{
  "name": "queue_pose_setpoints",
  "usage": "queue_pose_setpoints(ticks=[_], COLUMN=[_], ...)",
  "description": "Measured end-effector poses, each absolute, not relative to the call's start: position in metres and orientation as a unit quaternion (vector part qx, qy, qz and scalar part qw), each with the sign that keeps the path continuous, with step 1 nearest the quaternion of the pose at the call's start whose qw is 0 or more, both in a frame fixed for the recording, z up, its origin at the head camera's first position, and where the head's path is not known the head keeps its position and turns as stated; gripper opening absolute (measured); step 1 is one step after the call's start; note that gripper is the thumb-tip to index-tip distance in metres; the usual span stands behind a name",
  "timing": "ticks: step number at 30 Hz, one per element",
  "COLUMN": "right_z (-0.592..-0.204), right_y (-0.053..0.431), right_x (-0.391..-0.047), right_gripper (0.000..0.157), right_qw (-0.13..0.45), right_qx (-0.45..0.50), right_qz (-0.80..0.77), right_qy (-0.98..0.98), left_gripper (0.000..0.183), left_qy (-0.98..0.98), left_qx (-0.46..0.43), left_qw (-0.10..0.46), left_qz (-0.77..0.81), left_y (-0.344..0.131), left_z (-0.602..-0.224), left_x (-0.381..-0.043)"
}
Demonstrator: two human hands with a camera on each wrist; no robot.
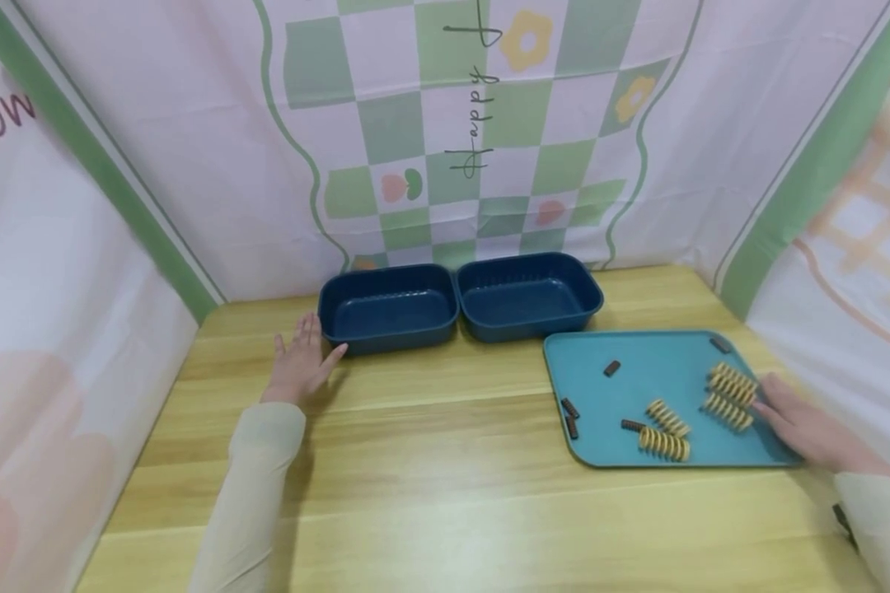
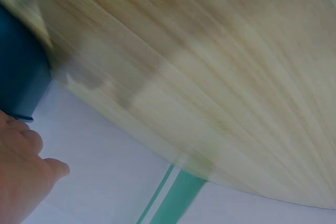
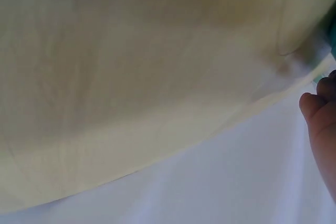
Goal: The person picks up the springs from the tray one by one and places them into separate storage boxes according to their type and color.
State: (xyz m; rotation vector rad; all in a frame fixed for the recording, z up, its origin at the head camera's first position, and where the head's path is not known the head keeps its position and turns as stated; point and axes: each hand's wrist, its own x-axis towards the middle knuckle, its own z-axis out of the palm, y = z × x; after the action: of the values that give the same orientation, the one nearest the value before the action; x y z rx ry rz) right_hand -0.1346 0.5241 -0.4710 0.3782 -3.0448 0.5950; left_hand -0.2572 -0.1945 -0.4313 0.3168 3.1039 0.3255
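My left hand lies against the left end of a dark blue bin, fingers extended along its side wall and thumb near its front corner. In the left wrist view, part of the same bin appears beyond the fingers. At the right side of a teal tray, my right hand grips the edge, thumb over the rim and the other fingers on the outer side. On the tray lie several yellowish ridged spiral pieces and several small dark brown ridged pieces.
A second dark blue bin stands end to end with the first at the back of the wooden table. Patterned cloth hangs behind and on both sides. A small black object shows beside the right sleeve.
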Motion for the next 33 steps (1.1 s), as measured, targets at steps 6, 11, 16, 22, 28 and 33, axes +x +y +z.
queue_pose_setpoints(ticks=[6,11,16,22,28,33], right_z=[-0.472,-0.475,-0.476,-0.473,-0.476,-0.478], right_y=[0.522,0.521,0.517,0.502,0.486,0.473], right_x=[-0.132,-0.132,-0.130,-0.133,-0.136,-0.138], right_gripper=[0.057,0.058,0.057,0.057,0.057,0.057], right_qw=[0.022,0.035,0.053,0.047,0.046,0.045], right_qx=[0.136,0.145,0.162,0.171,0.173,0.168], right_qz=[0.189,0.183,0.168,0.179,0.180,0.195], right_qy=[-0.972,-0.972,-0.971,-0.968,-0.967,-0.965], left_gripper=[0.083,0.084,0.086,0.086,0.086,0.085], left_qy=[0.990,0.990,0.990,0.990,0.990,0.990], left_qx=[0.101,0.101,0.101,0.101,0.101,0.100], left_qw=[0.005,0.009,0.013,0.015,0.017,0.016], left_qz=[0.102,0.102,0.097,0.098,0.101,0.100], left_y=[-0.194,-0.193,-0.194,-0.194,-0.194,-0.194], left_z=[-0.428,-0.425,-0.429,-0.429,-0.428,-0.430], left_x=[-0.257,-0.256,-0.258,-0.257,-0.256,-0.257])
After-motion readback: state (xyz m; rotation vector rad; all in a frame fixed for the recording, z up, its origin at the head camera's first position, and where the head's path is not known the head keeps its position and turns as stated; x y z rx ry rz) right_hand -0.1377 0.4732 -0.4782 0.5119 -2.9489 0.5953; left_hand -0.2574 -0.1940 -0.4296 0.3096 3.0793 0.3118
